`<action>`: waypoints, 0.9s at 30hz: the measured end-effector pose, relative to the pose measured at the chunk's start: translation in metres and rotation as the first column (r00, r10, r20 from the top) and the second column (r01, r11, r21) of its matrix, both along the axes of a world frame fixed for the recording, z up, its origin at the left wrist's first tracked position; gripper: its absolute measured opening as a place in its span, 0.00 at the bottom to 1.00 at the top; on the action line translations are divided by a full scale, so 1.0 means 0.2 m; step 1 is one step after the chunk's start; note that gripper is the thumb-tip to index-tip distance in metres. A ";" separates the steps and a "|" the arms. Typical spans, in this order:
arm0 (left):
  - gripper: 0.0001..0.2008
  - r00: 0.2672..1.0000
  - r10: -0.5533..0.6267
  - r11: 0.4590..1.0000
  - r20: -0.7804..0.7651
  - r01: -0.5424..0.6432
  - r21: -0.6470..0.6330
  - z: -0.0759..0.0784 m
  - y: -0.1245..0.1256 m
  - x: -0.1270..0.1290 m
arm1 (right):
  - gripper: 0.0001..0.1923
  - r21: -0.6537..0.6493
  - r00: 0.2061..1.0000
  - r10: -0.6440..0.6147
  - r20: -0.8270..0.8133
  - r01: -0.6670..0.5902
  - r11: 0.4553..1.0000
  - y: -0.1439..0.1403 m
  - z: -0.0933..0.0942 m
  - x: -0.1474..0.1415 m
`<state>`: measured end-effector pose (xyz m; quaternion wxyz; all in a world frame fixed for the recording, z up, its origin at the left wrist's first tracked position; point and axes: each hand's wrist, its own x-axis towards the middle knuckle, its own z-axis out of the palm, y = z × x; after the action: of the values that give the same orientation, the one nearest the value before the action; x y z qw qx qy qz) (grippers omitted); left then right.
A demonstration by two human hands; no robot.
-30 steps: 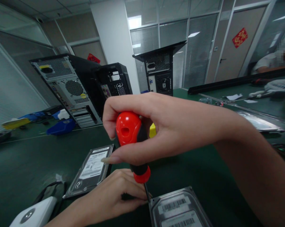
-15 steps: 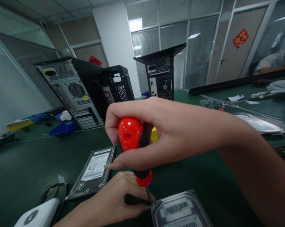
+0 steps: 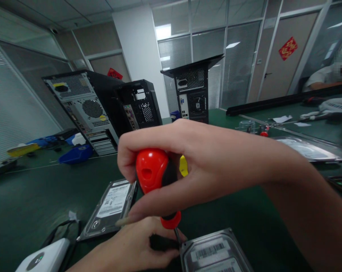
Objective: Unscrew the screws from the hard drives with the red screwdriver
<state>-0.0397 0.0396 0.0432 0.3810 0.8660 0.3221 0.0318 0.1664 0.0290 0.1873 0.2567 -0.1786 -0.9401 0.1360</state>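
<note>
My right hand grips the red and black handle of a screwdriver, held nearly upright with its thin shaft pointing down. The tip meets the near left corner of a silver hard drive lying on the green table. My left hand rests beside that corner and pinches a small black piece next to the shaft. A second hard drive lies flat just to the left, label up.
A white device with a black cable sits at the lower left. Three computer tower cases stand at the back. Blue and yellow items lie far left. Another person sits at the far right behind a table with metal panels.
My right hand has shifted slightly left and lower with the screwdriver, and the thumb has rolled round the handle. My left hand stays by the drive's corner.
</note>
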 end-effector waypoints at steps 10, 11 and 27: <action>0.08 0.983 0.178 0.981 0.053 -0.181 0.065 -0.12 0.01 -0.03 | 0.12 0.013 0.988 0.145 -0.058 -0.144 0.989 -0.02 0.00 -0.02; 0.08 0.983 0.175 0.980 0.057 -0.180 0.088 -0.13 0.01 -0.03 | 0.11 -0.017 0.987 0.140 -0.081 -0.142 0.990 -0.03 0.00 -0.02; 0.12 0.987 0.124 0.991 0.099 -0.128 0.038 -0.05 -0.01 0.02 | 0.16 -0.126 0.981 0.181 -0.075 -0.190 0.974 -0.05 0.02 -0.04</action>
<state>-0.0361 0.0380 0.0340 0.3740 0.8497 0.3566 0.1047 0.1591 0.0184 0.1906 0.2598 -0.1023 -0.9330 0.2270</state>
